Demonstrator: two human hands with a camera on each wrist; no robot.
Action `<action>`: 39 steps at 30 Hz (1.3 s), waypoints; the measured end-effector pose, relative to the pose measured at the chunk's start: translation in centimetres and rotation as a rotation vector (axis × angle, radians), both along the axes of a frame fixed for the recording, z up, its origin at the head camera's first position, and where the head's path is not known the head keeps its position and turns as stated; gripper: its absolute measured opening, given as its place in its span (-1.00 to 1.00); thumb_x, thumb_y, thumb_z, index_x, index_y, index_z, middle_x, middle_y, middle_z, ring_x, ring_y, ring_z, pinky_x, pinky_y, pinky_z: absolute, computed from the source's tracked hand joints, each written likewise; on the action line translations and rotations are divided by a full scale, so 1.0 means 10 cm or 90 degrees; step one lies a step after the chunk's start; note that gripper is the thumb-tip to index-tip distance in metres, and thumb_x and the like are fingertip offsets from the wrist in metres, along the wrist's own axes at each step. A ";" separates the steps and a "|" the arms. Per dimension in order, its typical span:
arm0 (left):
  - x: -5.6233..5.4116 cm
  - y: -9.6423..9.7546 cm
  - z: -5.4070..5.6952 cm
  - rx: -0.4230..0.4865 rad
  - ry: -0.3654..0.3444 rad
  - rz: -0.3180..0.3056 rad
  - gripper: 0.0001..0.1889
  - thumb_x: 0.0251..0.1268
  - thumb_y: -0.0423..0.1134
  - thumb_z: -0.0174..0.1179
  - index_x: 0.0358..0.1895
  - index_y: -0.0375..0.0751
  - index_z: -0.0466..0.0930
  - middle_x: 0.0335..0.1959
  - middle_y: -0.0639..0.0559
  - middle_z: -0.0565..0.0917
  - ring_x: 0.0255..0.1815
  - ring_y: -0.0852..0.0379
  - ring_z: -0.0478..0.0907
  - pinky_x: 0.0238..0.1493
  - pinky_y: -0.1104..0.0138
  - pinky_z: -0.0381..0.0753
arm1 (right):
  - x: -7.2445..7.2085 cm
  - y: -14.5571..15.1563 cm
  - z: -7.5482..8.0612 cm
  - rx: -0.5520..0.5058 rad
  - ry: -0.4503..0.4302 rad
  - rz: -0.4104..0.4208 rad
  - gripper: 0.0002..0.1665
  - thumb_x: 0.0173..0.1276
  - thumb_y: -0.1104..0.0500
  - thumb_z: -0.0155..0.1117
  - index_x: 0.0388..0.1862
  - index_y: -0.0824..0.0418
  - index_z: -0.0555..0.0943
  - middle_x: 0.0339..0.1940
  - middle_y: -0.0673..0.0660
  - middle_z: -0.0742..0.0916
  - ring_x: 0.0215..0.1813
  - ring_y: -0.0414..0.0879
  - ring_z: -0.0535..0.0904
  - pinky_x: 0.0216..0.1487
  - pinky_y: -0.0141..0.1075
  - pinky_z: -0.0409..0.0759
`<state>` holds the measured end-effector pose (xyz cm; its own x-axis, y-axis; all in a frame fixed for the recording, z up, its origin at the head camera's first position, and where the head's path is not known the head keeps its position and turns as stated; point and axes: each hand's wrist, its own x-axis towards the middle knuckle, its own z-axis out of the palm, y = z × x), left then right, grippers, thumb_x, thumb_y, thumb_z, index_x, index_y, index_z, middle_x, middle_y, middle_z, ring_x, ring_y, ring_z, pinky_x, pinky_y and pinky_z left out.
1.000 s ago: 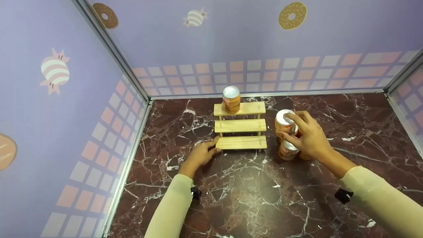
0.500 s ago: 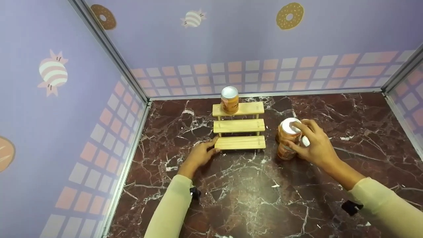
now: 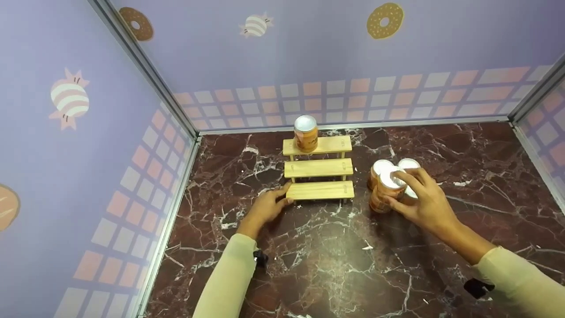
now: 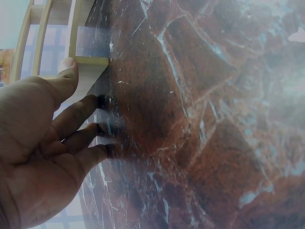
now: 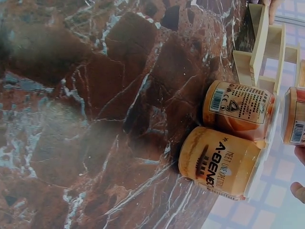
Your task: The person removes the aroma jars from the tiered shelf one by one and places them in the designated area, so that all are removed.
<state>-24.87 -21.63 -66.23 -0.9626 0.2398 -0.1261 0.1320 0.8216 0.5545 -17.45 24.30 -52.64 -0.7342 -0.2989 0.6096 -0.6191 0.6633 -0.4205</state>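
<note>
My right hand [image 3: 426, 203] grips an orange can [image 3: 389, 193] by its upper part, above a cluster of similar cans. It overlaps the front left can [image 3: 378, 205] in the head view. Two standing cans [image 5: 240, 107] show below the held can [image 5: 295, 117] in the right wrist view. My left hand [image 3: 265, 210] holds the left end of the lowest step of a three-tier wooden stand [image 3: 320, 191]. In the left wrist view its thumb [image 4: 69, 71] lies against the wood, and the other fingers reach down to the table surface.
One orange can [image 3: 306, 134] stands on the left part of the stand's top step. More pale can lids [image 3: 409, 164] show behind the right hand. The dark red marbled table [image 3: 335, 265] is bounded by purple printed walls [image 3: 309, 48] at the back and sides.
My right hand has carried the can toward the front and slightly right, uncovering the lids of the cans behind it. The left hand stays at the stand.
</note>
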 end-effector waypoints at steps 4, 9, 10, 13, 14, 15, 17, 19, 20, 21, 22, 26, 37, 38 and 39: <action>0.00 0.01 -0.01 0.002 0.005 0.001 -0.32 0.57 0.26 0.30 0.67 0.41 0.37 0.55 -0.13 0.61 0.54 -0.28 0.59 0.65 -0.14 0.52 | 0.05 0.03 -0.01 0.005 0.010 0.001 -0.16 0.01 0.27 0.85 0.32 0.20 0.71 0.11 0.37 0.71 0.00 0.26 0.73 -0.06 0.14 0.76; -0.01 -0.01 -0.03 0.008 0.009 -0.002 -0.31 0.55 0.30 0.29 0.67 0.47 0.35 0.55 -0.10 0.62 0.54 -0.27 0.60 0.64 -0.13 0.53 | 0.12 0.07 -0.02 0.017 0.023 -0.002 -0.14 -0.04 0.28 0.82 0.33 0.20 0.71 0.10 0.37 0.71 -0.06 0.17 0.69 -0.19 0.07 0.71; -0.01 -0.02 -0.03 0.010 0.011 -0.003 -0.30 0.54 0.31 0.29 0.67 0.48 0.35 0.54 -0.10 0.62 0.53 -0.26 0.61 0.63 -0.13 0.54 | 0.13 0.08 -0.03 0.018 0.023 -0.002 -0.13 -0.05 0.28 0.81 0.33 0.21 0.71 0.10 0.36 0.70 -0.07 0.15 0.68 -0.21 0.06 0.70; 0.00 -0.02 -0.01 0.017 0.011 -0.003 -0.30 0.54 0.31 0.29 0.67 0.49 0.34 0.54 -0.10 0.62 0.53 -0.26 0.61 0.63 -0.13 0.54 | 0.16 0.10 -0.04 0.020 0.026 0.004 -0.10 -0.07 0.27 0.80 0.35 0.21 0.69 0.12 0.37 0.70 -0.04 0.18 0.67 -0.23 0.11 0.71; 0.01 -0.01 0.00 0.019 0.011 -0.002 -0.30 0.54 0.31 0.29 0.67 0.48 0.34 0.55 -0.11 0.61 0.53 -0.27 0.61 0.63 -0.14 0.54 | 0.18 0.10 -0.04 0.023 0.027 0.007 -0.10 -0.07 0.27 0.79 0.35 0.21 0.69 0.13 0.38 0.69 -0.03 0.20 0.67 -0.22 0.13 0.73; 0.02 -0.01 0.02 0.021 0.009 -0.002 -0.29 0.54 0.31 0.29 0.67 0.47 0.35 0.56 -0.11 0.61 0.54 -0.27 0.60 0.64 -0.14 0.53 | 0.19 0.11 -0.05 0.024 0.029 0.011 -0.10 -0.08 0.27 0.79 0.35 0.21 0.69 0.14 0.39 0.69 -0.02 0.22 0.68 -0.23 0.15 0.74; 0.05 0.01 0.07 0.027 0.003 0.000 -0.30 0.55 0.30 0.28 0.68 0.45 0.34 0.57 -0.13 0.59 0.56 -0.30 0.58 0.66 -0.16 0.50 | 0.22 0.12 -0.05 0.027 0.030 0.017 -0.10 -0.07 0.26 0.78 0.35 0.22 0.69 0.15 0.40 0.69 0.00 0.26 0.68 -0.21 0.19 0.75; 0.11 0.03 0.18 0.028 0.003 0.002 -0.30 0.56 0.28 0.29 0.68 0.41 0.35 0.59 -0.17 0.56 0.58 -0.31 0.55 0.68 -0.16 0.47 | 0.24 0.14 -0.06 0.036 0.027 0.019 -0.12 -0.06 0.24 0.77 0.34 0.22 0.68 0.15 0.41 0.68 0.03 0.29 0.68 -0.18 0.19 0.76; 0.13 0.05 0.21 0.031 0.002 0.003 -0.30 0.57 0.27 0.29 0.68 0.39 0.36 0.58 -0.19 0.57 0.58 -0.33 0.54 0.67 -0.18 0.46 | 0.25 0.14 -0.07 0.036 0.023 0.021 -0.13 -0.05 0.23 0.77 0.33 0.22 0.68 0.16 0.40 0.68 0.05 0.29 0.68 -0.15 0.19 0.76; 0.14 0.05 0.23 0.034 0.005 0.003 -0.31 0.58 0.26 0.28 0.68 0.37 0.37 0.58 -0.20 0.57 0.58 -0.34 0.54 0.67 -0.19 0.46 | 0.26 0.15 -0.08 0.037 0.021 0.022 -0.14 -0.04 0.23 0.77 0.33 0.22 0.69 0.15 0.39 0.68 0.06 0.28 0.67 -0.12 0.17 0.75; 0.15 0.06 0.26 0.038 0.006 0.003 -0.32 0.59 0.24 0.28 0.68 0.35 0.37 0.57 -0.22 0.57 0.57 -0.36 0.54 0.66 -0.20 0.46 | 0.26 0.15 -0.09 0.037 0.022 0.022 -0.14 -0.04 0.22 0.77 0.33 0.22 0.69 0.15 0.39 0.68 0.07 0.28 0.67 -0.10 0.15 0.75; 0.12 0.05 0.18 0.038 0.011 0.004 -0.32 0.58 0.26 0.27 0.68 0.35 0.39 0.53 -0.21 0.61 0.54 -0.36 0.58 0.63 -0.21 0.51 | 0.29 0.16 -0.13 0.026 0.039 0.038 -0.14 -0.04 0.22 0.76 0.34 0.21 0.70 0.14 0.35 0.69 0.06 0.19 0.67 -0.03 -0.11 0.71; 0.01 0.00 -0.01 0.020 0.009 0.003 -0.30 0.57 0.28 0.28 0.68 0.41 0.34 0.53 -0.15 0.61 0.53 -0.29 0.60 0.63 -0.13 0.54 | 0.39 0.14 -0.25 0.040 0.039 0.042 -0.14 -0.10 0.20 0.80 0.28 0.21 0.72 0.14 0.32 0.70 0.06 0.12 0.67 -0.01 -0.20 0.77; 0.01 0.00 -0.02 0.019 0.008 0.002 -0.30 0.57 0.28 0.28 0.68 0.42 0.33 0.54 -0.15 0.61 0.53 -0.29 0.60 0.63 -0.13 0.53 | 0.40 0.14 -0.27 0.046 0.039 0.040 -0.14 -0.11 0.20 0.81 0.27 0.21 0.72 0.13 0.33 0.70 0.03 0.14 0.68 -0.08 -0.11 0.79; 0.01 0.00 -0.02 0.018 0.009 0.001 -0.30 0.57 0.29 0.27 0.69 0.43 0.32 0.53 -0.16 0.61 0.53 -0.29 0.60 0.63 -0.12 0.53 | 0.41 0.14 -0.29 0.053 0.035 0.036 -0.14 -0.11 0.20 0.82 0.27 0.21 0.72 0.13 0.34 0.69 0.02 0.16 0.68 -0.14 -0.03 0.80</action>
<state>-24.76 -21.61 -66.43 -0.9645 0.2415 -0.1065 0.1384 0.8063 0.5751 -13.33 25.67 -55.53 -0.6805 -0.3895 0.6206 -0.6772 0.6578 -0.3298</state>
